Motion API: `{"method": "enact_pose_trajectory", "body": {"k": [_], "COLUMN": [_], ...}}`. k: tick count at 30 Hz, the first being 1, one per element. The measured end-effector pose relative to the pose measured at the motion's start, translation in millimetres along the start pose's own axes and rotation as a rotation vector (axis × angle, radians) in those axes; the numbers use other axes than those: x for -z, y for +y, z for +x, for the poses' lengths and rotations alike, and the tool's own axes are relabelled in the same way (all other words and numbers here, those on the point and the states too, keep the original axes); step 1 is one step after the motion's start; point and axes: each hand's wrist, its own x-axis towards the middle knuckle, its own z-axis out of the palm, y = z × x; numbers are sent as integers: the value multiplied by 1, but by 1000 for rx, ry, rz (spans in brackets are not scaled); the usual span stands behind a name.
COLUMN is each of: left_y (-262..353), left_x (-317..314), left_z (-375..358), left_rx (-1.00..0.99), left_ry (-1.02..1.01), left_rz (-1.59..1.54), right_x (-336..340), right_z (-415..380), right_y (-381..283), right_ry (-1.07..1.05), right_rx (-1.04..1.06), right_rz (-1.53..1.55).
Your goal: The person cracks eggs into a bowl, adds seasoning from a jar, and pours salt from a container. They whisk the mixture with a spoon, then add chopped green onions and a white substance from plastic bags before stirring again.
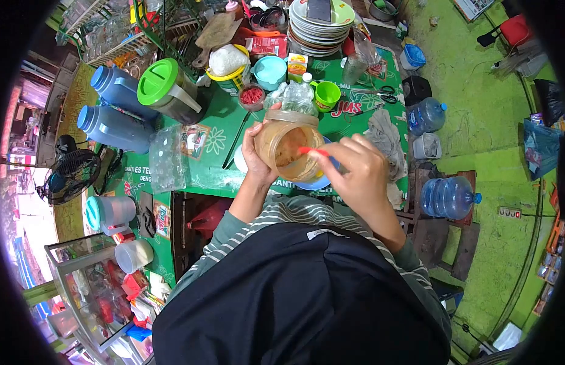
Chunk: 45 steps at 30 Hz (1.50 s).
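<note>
1. Left hand [257,157]: gripping a clear plastic jar [269,141] by its side, fingers and palm wrapped against the wall. Jar is held in front of the body, tilted, its open mouth turned toward the wearer; pale brown residue inside.
2. Right hand [359,167]: closed in a pinch on a red utensil [313,151]. The utensil's far end is at the jar mouth, between the two hands; its tip is hard to make out.
3. Beneath the jar and just left of the right hand — a blue dish [316,183], mostly hidden.
4. Left of the left hand, a thin dark stick-like tool [235,141] lies on the green worktop [212,173]. Farther left, a clear plastic bag [167,159], then two blue jugs [115,129] and a pitcher with a green lid [157,82].
5. Ahead of the left hand: a small tub of red pieces [252,95], with a turquoise-topped tub [270,72] just beyond it and a yellow bucket [226,79] beside it, a white bundle [228,59] at its top.
6. Ahead of the right hand: a green cup [327,96], scissors [387,94] off to its right. A tall plate stack [319,38] stands well beyond.
7. Right of the right hand — a crumpled grey cloth [387,139], near the worktop's edge.
</note>
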Motion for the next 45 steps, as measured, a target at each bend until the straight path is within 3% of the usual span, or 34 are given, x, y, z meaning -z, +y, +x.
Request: {"method": "enact_pose_trajectory", "body": {"k": [2,6,12,16,24,26,30,34,36,40,45], "left_y": [0,0,-4,-1,0,0,-3,-1,-2,-8,-3], "left_x": [0,-1,5,-1,1,2,8,8,13,21,16], "left_z": [0,3,4,4,4,4,6,6,8,12,9], "left_rx": [11,1,22,8,9,4,-2,23,32,5,21], "left_ry": [-1,-15,-21,5,-12,8,7,-30,-11,67,2], "left_rz": [-3,2,-29,-47,-33,-36,-55,-25,-39,-21,-64], "right_x": [-2,1,-9,-7,-11,-4,-4,-5,3,2,-12], "right_z": [-2,1,0,2,-2,0,0,-3,1,-3,-14], "right_y": [-4,3,-10,2,1,9,-4,10,14,8,13], "right_ry": [-85,-29,-74,25,-53,-9,-43,-71,20,37,15], "right_rx": [40,49,61,10,122,48,129,102,57,79,44], "right_rz": [132,-90,107,-61,80,-96,98,-2,-88,-36,-7]}}
